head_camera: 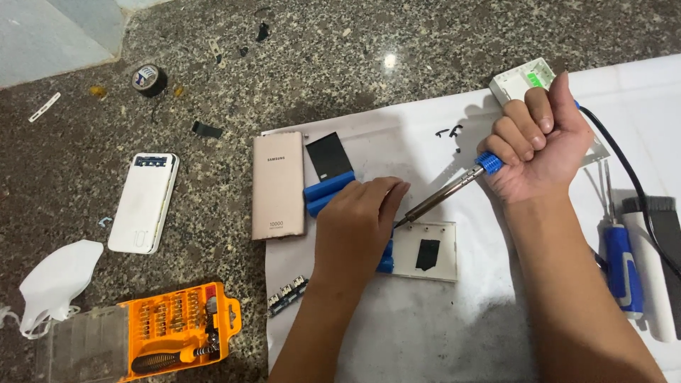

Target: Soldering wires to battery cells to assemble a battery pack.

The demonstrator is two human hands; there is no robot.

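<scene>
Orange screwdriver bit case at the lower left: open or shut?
Open: the orange bit case lies flat with its clear lid swung out to the left, bits exposed.

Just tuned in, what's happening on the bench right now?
A person works over a white sheet on a speckled stone counter. The right hand grips a soldering iron in a fist, its tip angled down beside the left hand, which presses on blue cylindrical battery cells. A pink power bank case lies just left of them, a white power bank farther left, and an orange screwdriver bit set at the near edge.

Bright, even overhead light, a small glare spot on the granite counter [389,61], soft shadows, sharp focus throughout.
</scene>
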